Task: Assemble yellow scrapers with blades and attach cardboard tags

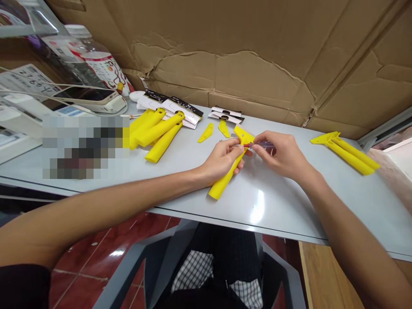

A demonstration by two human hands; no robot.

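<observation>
My left hand [222, 161] grips a yellow plastic handle [223, 182] whose flat, wedge-shaped head [243, 135] points up toward my right hand. My right hand [278, 153] pinches a small screwdriver [264, 145] with a red collar and dark clear grip. Its thin shaft reaches across to the yellow head, close to my left fingers. The exact tip is hidden by those fingertips. Two small yellow plastic blades [206, 133] lie just beyond my left hand. Several loose yellow handles [157, 133] are piled to the left, and a yellow assembled pair [346, 152] lies to the right.
Black-and-white printed cards [170, 107] lie along the back of the grey table [273, 206], against a creased cardboard sheet [231, 73]. A phone [86, 96], papers and plastic packaging sit at the back left. A blurred patch hides part of the table's left side.
</observation>
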